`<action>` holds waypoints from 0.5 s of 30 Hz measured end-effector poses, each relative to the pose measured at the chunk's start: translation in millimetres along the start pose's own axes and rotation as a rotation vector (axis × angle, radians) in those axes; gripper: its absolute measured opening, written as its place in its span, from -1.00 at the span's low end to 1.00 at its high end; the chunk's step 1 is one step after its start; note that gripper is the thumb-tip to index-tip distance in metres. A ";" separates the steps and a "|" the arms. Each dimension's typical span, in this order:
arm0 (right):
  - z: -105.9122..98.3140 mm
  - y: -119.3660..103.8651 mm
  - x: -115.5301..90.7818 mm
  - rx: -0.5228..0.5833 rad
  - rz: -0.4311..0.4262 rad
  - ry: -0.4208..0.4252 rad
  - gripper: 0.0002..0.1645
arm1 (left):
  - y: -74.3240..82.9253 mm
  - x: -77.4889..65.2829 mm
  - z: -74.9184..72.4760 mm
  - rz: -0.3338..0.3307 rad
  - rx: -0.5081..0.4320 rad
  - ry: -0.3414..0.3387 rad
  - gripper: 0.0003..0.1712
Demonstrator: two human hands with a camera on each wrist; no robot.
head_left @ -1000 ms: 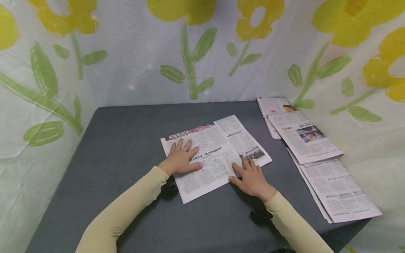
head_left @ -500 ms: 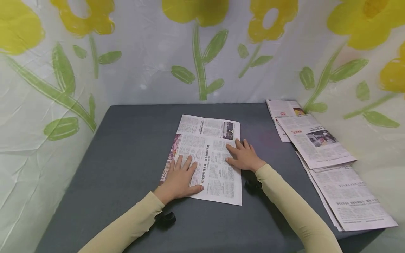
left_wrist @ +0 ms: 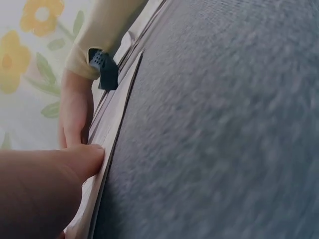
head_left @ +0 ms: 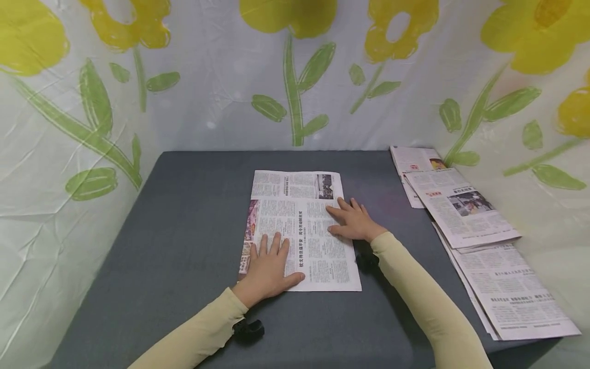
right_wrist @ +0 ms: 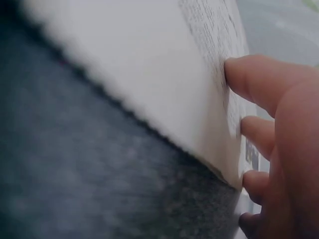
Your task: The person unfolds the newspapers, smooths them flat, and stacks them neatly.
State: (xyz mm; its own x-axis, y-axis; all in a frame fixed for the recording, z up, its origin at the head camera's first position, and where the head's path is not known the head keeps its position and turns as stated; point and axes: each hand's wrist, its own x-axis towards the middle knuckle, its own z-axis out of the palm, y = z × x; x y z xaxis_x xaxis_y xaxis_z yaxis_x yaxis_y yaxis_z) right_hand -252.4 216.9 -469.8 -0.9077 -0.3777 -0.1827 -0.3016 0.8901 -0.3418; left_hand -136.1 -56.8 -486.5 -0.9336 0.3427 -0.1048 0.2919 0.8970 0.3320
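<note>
A folded newspaper (head_left: 318, 246) lies flat near the middle of the dark grey table, its long side running away from me. Spread over its lower left part is my left hand (head_left: 269, 266), fingers straight and thumb pointing right. My right hand (head_left: 354, 221) touches the right edge about halfway up, fingers extended over the print. In the left wrist view, the left thumb (left_wrist: 89, 159) rests at the paper's near edge. The right wrist view shows the right fingertips (right_wrist: 237, 74) on the printed face, with the paper's jagged edge beside the cloth.
Several folded newspapers (head_left: 461, 205) lie overlapping along the table's right side, reaching its front right corner. A dark grey cloth covers the table (head_left: 184, 230). Behind and at both sides hangs a white curtain (head_left: 203, 77) printed with yellow flowers.
The newspaper has turned from a slant to nearly straight, its colored strip now at the left. The left hand moved nearer, and the right hand moved farther up the paper's right side.
</note>
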 end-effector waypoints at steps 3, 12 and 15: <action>-1.1 0.9 1.7 0.021 -0.001 0.004 -0.12 | 3.1 0.1 0.9 -0.005 -0.005 0.009 0.13; -1.4 3.3 5.0 0.032 0.002 0.004 -0.13 | 6.8 0.8 0.7 -0.024 -0.004 0.009 0.13; 0.3 3.0 4.7 0.031 -0.006 0.009 -0.13 | 7.2 0.3 1.1 -0.025 0.002 0.012 0.13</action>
State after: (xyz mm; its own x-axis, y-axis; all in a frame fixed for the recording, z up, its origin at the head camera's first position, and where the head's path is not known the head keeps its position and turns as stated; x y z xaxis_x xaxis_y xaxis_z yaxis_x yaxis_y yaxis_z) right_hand -257.5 217.7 -472.0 -0.9083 -0.3810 -0.1727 -0.2984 0.8794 -0.3709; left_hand -134.1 -50.0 -485.1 -0.9430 0.3168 -0.1022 0.2688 0.9057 0.3277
